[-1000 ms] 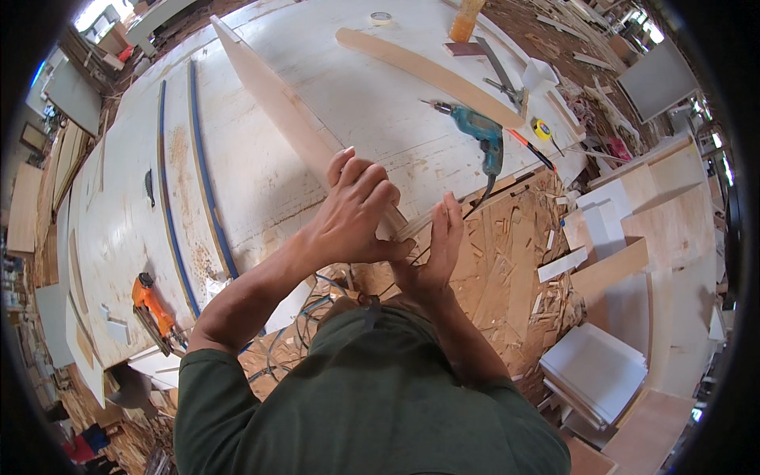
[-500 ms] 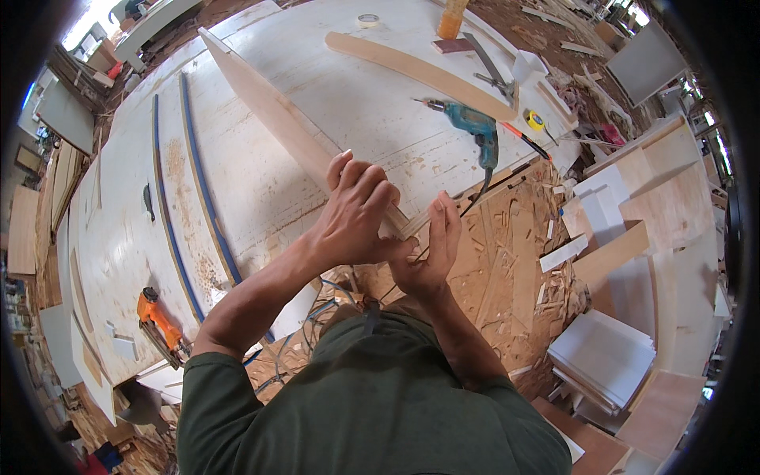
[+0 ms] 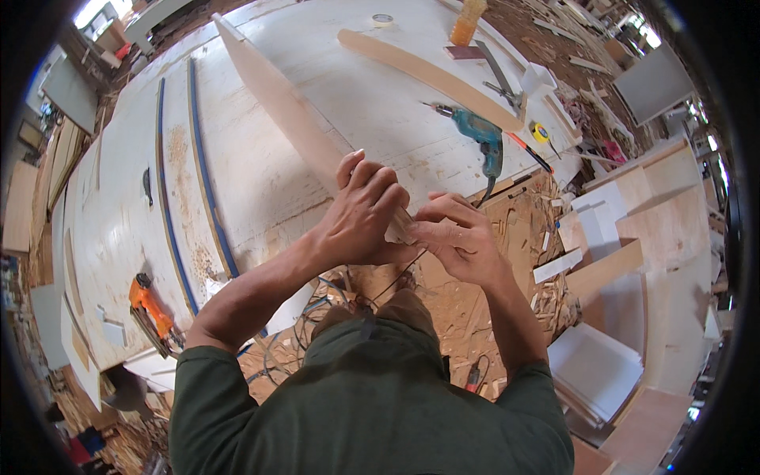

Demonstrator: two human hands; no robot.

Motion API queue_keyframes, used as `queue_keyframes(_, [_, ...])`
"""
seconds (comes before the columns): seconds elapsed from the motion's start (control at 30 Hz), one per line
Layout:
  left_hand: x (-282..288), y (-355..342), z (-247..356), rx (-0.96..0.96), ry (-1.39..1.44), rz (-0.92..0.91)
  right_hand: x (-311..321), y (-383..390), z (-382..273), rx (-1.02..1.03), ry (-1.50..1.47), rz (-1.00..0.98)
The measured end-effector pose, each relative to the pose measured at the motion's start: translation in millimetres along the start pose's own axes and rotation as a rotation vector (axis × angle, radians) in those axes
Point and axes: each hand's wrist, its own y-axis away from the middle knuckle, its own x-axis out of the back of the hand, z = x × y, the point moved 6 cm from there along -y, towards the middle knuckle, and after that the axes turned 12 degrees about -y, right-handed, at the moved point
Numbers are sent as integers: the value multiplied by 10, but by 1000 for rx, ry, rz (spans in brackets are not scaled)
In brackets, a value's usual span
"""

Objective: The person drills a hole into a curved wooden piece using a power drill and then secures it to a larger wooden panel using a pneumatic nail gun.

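A long, pale wooden board (image 3: 277, 107) extends diagonally over the white tabletop (image 3: 119, 222) to its near edge. My left hand (image 3: 364, 214) grips it near that end, fingers curled over the top. My right hand (image 3: 459, 237) has thumb and bent fingers closed at the board's end; the exact contact is partly hidden. To the right lie a teal corded drill (image 3: 475, 131), a curved wooden strip (image 3: 412, 67), a yellow tape measure (image 3: 541, 131) and a red-orange slim tool (image 3: 526, 146). An orange nail gun (image 3: 152, 307) rests at the lower left.
Two blue-edged strips (image 3: 204, 182) lie left of the board. An orange bottle (image 3: 467, 20) and metal square (image 3: 495, 67) sit at the back right. Panels (image 3: 594, 372) are stacked on the right. Hoses and wood scraps (image 3: 507, 245) cover the floor below the table edge.
My right hand has moved up and rightward and bent its fingers onto the board's end, where they were more upright before. My left hand keeps its grip, shifted slightly rightward.
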Motion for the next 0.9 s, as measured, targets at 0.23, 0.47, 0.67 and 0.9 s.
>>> queue_keyframes(0.23, [77, -9, 31, 23, 35, -16, 4, -93, 58, 115, -93, -58])
queue_keyframes(0.47, [89, 49, 22, 29, 4, -31, -44, -149, 94, 157, -183, -72])
queue_keyframes(0.67, [85, 14, 46, 17, -12, 7, -10, -115, 148, 163, -192, -72])
queue_keyframes(0.9, [80, 40, 27, 3, -45, 6, -25, -116, 100, 164, -53, -116])
